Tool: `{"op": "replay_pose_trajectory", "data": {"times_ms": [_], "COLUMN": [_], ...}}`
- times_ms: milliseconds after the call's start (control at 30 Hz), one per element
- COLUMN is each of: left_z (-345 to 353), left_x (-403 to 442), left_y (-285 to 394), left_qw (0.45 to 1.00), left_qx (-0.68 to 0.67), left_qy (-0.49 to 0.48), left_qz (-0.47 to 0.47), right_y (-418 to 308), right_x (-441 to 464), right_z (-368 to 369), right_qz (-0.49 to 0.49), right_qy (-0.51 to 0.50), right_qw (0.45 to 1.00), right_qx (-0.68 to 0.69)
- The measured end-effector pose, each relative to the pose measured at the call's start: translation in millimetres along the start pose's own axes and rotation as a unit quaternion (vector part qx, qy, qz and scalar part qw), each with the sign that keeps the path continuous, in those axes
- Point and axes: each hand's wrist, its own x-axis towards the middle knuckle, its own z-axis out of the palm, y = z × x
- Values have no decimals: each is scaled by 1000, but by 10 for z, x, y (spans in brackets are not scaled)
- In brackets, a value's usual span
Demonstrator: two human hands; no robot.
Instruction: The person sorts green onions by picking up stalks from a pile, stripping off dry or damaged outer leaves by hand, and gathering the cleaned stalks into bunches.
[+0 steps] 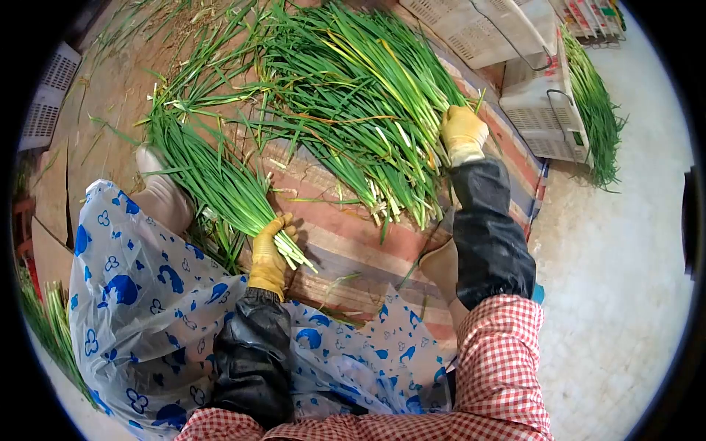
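My left hand [268,257], in a yellow glove, is closed around the white stalk ends of a bunch of garlic chives [213,184]. The green leaves of this bunch fan out away from me, up and to the left. A big loose pile of garlic chives [346,95] lies on a striped cloth [331,231] in front of me. At the pile's right edge my gloved right hand [464,134] has its fingers curled around the pale ends of some stalks. Its fingertips are partly hidden.
White plastic crates [548,110] stand at the upper right, one with chives [592,110] sticking out. Another crate [50,95] is at the far left. A patterned plastic apron [147,294] covers my lap, close to a boot [163,192]. More chives [55,331] lie at lower left.
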Motion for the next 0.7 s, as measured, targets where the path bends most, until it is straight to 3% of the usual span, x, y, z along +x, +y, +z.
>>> {"op": "replay_pose_trajectory", "data": {"times_ms": [100, 133, 167, 200, 233, 267, 300, 400, 433, 467, 500, 633, 700], "left_z": [55, 65, 37, -57, -82, -87, -69, 126, 134, 136, 171, 168, 209], "left_x": [-71, -88, -99, -20, -19, -35, -64, -335, -308, -286, -350, -197, -266], "left_y": [27, 16, 9, -26, -26, -30, -4, 110, 91, 69, 84, -21, -24], "left_qw": [1000, 999, 998, 991, 983, 973, 966, 960, 947, 929, 965, 957, 962], "left_qx": [-4, -19, -34, -39, -48, -57, -73, -108, -92, -75, -30, 50, 82], "left_qy": [-16, -28, -38, -106, -145, -181, -203, -217, -284, -351, -228, -264, -238], "left_qz": [-18, -33, -47, -72, -101, -129, -140, -140, -117, -92, -125, -110, -106], "right_y": [-157, -111, -238, -403, -475, -629, -729, -1064, -1137, -1192, -1206, -1272, -1415], "right_x": [-537, -736, -999, -1323, -1569, -1876, -2139, -2803, -2956, -3083, -3138, -3072, -2978], "right_z": [-398, -355, -440, -747, -546, -646, -567, -527, -486, -440, -379, -382, -590], "right_qz": [59, 59, 102, 119, 142, 100, 108, 147, 149, 91, 60, -12, 155], "right_qy": [16, -97, -220, -268, -320, -326, -377, -428, -434, -421, -414, -431, -351], "right_qw": [986, 905, 719, 639, 534, 483, 395, 265, 263, 336, 372, 511, 550], "right_qx": [156, 409, 652, 711, 769, 806, 831, 851, 849, 838, 829, 744, 742]}}
